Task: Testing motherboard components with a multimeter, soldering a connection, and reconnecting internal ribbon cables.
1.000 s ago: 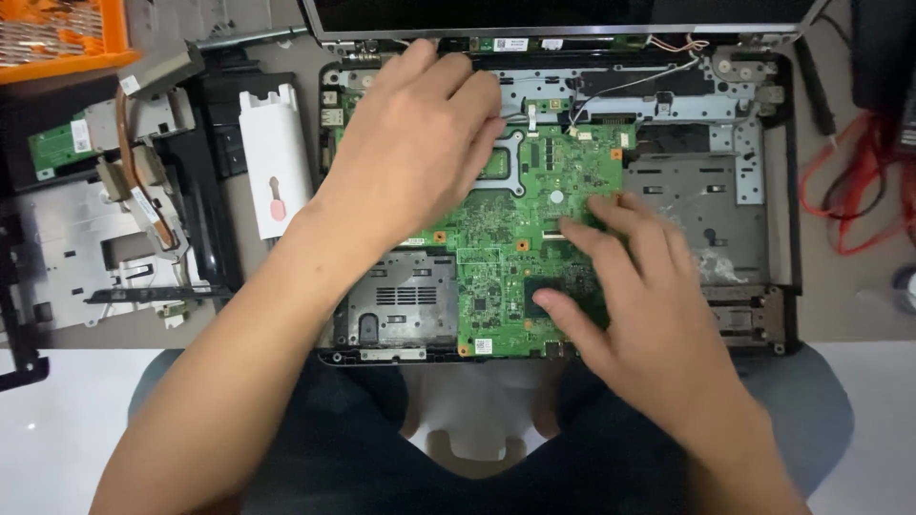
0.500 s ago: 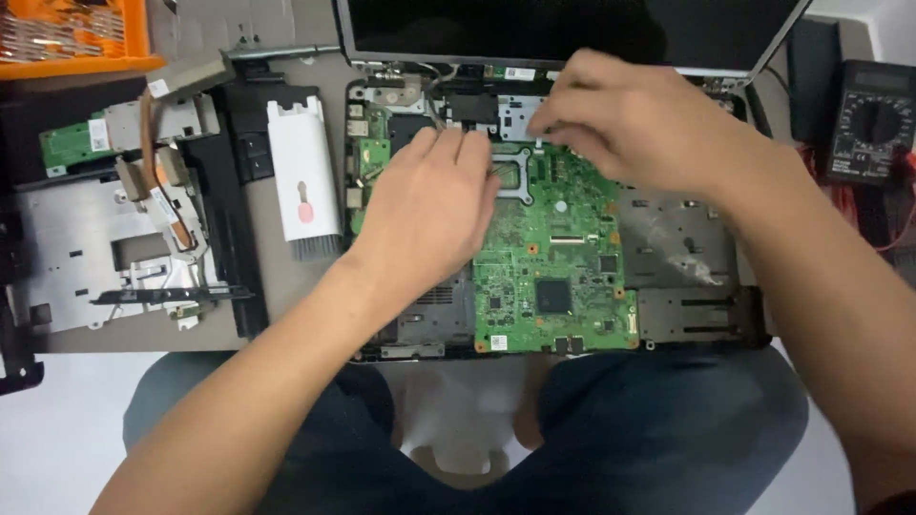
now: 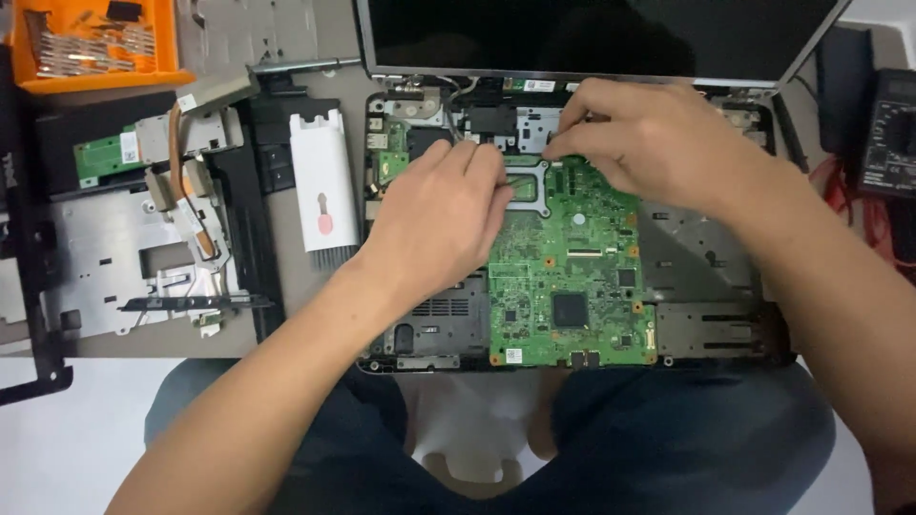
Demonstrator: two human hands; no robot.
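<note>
motherboard [image 3: 572,286] sits green in the open laptop base [image 3: 706,277] on the table. left hand [image 3: 444,224] presses curled on its upper left, right hand [image 3: 639,143] pinches narrow at the top edge. best to work gently, lifting nothing by force.

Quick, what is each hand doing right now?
Left hand: fingers curled, resting on the green circuit board; grip cannot be told.
Right hand: fingers pinched at board's top edge; contents unclear.

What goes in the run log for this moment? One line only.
left hand: on green circuit board | right hand: fingers at board's top edge | laptop base: open | white brush: left of laptop
</note>
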